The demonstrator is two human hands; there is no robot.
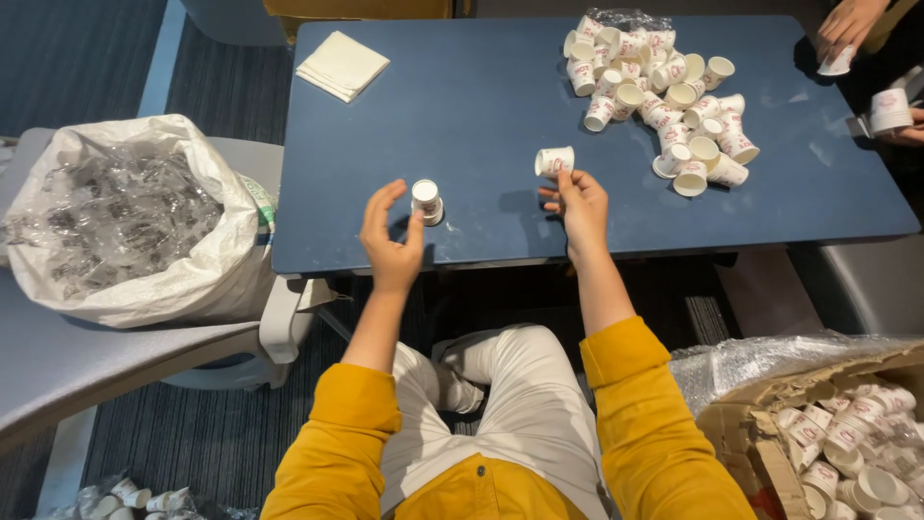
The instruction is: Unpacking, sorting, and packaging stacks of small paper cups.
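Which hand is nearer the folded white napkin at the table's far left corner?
Left. The left hand sits below and slightly right of the napkin, by a small upturned cup. The right hand, holding another cup, is farther right.

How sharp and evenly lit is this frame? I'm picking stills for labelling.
Head view: mostly sharp; left hand and right hand crisp, casting soft shadows on the blue table; mild wide-angle bending at edges; glare on the plastic bag.
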